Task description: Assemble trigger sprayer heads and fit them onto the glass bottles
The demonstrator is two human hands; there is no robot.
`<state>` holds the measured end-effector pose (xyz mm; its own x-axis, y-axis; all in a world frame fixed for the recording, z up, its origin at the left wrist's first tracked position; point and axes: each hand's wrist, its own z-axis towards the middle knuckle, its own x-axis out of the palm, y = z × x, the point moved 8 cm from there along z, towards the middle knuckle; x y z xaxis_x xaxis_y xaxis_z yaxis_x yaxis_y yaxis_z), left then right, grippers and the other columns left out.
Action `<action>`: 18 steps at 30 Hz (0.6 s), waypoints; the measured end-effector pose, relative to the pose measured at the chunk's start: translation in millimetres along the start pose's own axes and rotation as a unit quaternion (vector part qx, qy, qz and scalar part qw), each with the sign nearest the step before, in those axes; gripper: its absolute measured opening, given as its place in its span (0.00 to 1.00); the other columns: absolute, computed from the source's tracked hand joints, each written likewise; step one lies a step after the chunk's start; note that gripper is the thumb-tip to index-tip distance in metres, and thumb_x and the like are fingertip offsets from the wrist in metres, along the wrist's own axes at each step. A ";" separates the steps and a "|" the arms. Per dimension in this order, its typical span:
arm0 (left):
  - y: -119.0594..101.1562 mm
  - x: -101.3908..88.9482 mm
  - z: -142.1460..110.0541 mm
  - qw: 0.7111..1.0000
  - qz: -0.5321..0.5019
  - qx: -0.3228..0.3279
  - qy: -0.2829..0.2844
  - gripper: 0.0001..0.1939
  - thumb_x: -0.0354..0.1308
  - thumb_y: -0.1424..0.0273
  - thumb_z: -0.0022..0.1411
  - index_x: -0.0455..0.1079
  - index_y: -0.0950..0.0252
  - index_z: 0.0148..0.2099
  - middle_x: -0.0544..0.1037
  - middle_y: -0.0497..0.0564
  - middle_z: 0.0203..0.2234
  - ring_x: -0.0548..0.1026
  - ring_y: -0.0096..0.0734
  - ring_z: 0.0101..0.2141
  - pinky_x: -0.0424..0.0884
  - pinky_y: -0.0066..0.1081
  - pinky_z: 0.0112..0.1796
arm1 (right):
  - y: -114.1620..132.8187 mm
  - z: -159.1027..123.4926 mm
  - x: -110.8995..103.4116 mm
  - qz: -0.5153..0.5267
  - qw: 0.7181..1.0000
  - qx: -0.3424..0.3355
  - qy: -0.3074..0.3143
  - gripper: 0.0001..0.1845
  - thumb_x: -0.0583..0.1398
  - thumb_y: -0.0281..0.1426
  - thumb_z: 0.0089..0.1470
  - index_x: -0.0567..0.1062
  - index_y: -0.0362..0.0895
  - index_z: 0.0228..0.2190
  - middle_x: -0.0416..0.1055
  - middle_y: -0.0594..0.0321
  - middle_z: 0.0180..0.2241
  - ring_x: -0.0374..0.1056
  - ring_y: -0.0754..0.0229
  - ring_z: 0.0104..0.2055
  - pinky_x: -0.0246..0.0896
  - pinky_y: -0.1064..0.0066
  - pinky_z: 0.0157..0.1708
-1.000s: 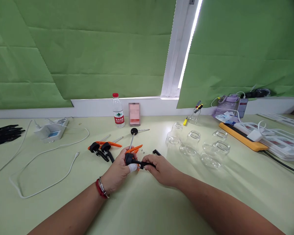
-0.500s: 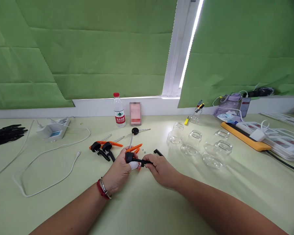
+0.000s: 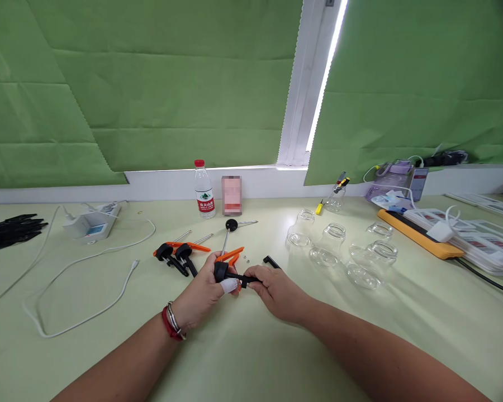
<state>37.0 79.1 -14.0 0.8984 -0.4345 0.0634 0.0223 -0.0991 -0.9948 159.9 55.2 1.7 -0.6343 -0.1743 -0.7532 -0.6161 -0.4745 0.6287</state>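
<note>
My left hand (image 3: 203,290), with white tape on the thumb, is closed around an assembly with a round black cap (image 3: 221,272), an orange lever (image 3: 230,254) and a thin metal rod. My right hand (image 3: 274,287) pinches the black arm (image 3: 243,277) that runs out from this cap; its fingers hide the far end. Beyond the right hand lies a loose black angled piece (image 3: 270,261). Small metal nuts (image 3: 246,259) rest near the orange lever. Two similar black-capped assemblies (image 3: 174,255) lie left of my left hand. Behind it sits a round black knob (image 3: 231,225) with a metal shaft.
Several clear glass jars (image 3: 327,245) stand to the right. One jar (image 3: 336,201) holds screwdrivers. A water bottle (image 3: 204,192) and a pink box (image 3: 232,195) stand at the back. A white cable (image 3: 88,254) curls on the left; a yellow-and-black power strip (image 3: 419,233) lies right.
The view has shifted slightly. Both hands keep hold of the black-capped assembly in almost the same position, with only small finger movement.
</note>
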 end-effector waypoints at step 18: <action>2.5 -1.7 1.2 1.000 -0.019 0.004 -0.015 0.20 0.61 0.76 0.49 0.59 0.61 0.44 0.68 0.49 0.37 0.69 0.28 0.33 0.65 0.31 0.36 | -1.1 1.0 0.5 -0.007 1.000 -0.002 -0.002 0.11 0.50 0.25 0.57 0.67 0.43 0.41 0.70 0.58 0.35 0.63 0.58 0.34 0.57 0.67 0.35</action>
<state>36.1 80.8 -16.8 0.9095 -0.4037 0.0992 0.0603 -0.1079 -0.9923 159.8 56.5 0.8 -0.6274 -0.1630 -0.7614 -0.6235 -0.4807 0.6167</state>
